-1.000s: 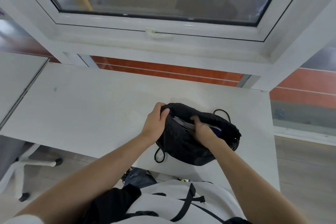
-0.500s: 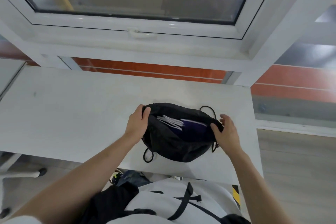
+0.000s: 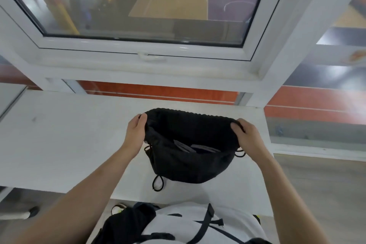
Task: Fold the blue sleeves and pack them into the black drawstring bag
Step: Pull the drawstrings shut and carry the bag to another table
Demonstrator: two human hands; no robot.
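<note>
White bench (image 3: 59, 144) runs under a white-framed window (image 3: 150, 45) with a latch handle (image 3: 147, 56), and an orange-red strip shows through the gap behind the bench's far edge. Far to the left of the left hand, a bit of chair base (image 3: 23, 213) shows on the floor below the bench edge. Left hand (image 3: 135, 132) is curled around the left end of the bag (image 3: 190, 144) mouth, fingers (image 3: 141, 119) hooked over the rim and pinching the black fabric. Between the two hands the bag rests on the bench with its mouth pulled wide, the gathered far rim stretched straight from one hand to the other. Inside, below the line between the hands, the sleeves (image 3: 195, 147) lie flat in the bag; only pale edges and a dark bluish surface show, so how they are folded cannot be told. A loop of cord (image 3: 157, 183) hangs from the bag's near left corner onto the bench, nearer the body than the left hand, and more cord bunches just under each hand. Right hand (image 3: 245, 137) grips the right end of the mouth, fingers (image 3: 235, 126) closed over the rim and pinching it. Beyond the right hand the bench ends, with wood-look floor (image 3: 320, 194) below. Nearest the camera, a white shirt (image 3: 190, 228) with black straps sits between the forearms.
</note>
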